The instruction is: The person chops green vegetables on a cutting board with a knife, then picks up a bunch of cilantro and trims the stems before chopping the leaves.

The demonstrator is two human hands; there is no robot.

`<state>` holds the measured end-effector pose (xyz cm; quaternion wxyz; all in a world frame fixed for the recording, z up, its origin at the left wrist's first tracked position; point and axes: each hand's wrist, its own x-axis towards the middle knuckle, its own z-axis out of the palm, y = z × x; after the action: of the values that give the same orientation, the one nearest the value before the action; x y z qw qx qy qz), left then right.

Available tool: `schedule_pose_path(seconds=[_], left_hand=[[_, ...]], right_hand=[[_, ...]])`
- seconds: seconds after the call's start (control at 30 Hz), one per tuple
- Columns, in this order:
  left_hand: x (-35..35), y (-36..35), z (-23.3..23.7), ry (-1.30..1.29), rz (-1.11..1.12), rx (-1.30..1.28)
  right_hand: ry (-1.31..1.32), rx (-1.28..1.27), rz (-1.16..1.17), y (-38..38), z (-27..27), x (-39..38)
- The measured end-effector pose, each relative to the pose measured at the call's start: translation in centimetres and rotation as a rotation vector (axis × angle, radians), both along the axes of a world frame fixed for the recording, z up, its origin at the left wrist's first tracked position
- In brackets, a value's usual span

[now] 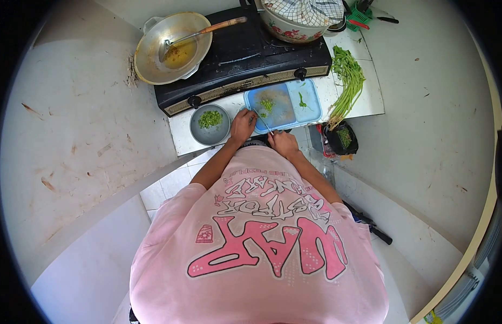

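Observation:
My right hand (284, 143) is wrapped round the handle of a knife (264, 122), whose thin blade points up and left over a blue cutting board (310, 114). At the board's left edge, my left hand (243, 126) has its fingers curled close to the knife's tip. What these fingers hold, if anything, is too small to make out. A small heap of chopped greens (267, 104) lies on the board, and a loose green leaf (302, 100) rests on its right part. Left of my left hand stands a grey bowl (195, 129) with chopped greens (210, 119) in it.
Behind the board is a black two-burner stove (235, 59). It carries a wok (146, 51) with a wooden-handled spatula (218, 25) and a flowered pot (289, 33) under a checked cloth (310, 9). Long leafy stalks (348, 86) lie right, above a black container (332, 141). Walls flank both sides.

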<state>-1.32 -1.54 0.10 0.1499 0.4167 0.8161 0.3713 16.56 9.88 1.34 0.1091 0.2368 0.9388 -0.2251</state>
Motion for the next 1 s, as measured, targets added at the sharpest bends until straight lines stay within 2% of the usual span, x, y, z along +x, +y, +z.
schedule_pose_path(seconds=[0.43,0.77,1.0], left_hand=[[0.1,-0.7,0.0,-0.014,-0.022,0.048],[0.3,-0.3,-0.5,-0.156,0.112,0.045],[0.1,-0.1,-0.4,-0.124,0.081,0.012]], right_hand=[[0.035,-0.031,-0.032,-0.2,-0.3,-2.5],[-0.032,-0.03,-0.046,0.8,0.2,-0.5],[-0.026,-0.027,0.011,0.5,1.1,-0.3]])
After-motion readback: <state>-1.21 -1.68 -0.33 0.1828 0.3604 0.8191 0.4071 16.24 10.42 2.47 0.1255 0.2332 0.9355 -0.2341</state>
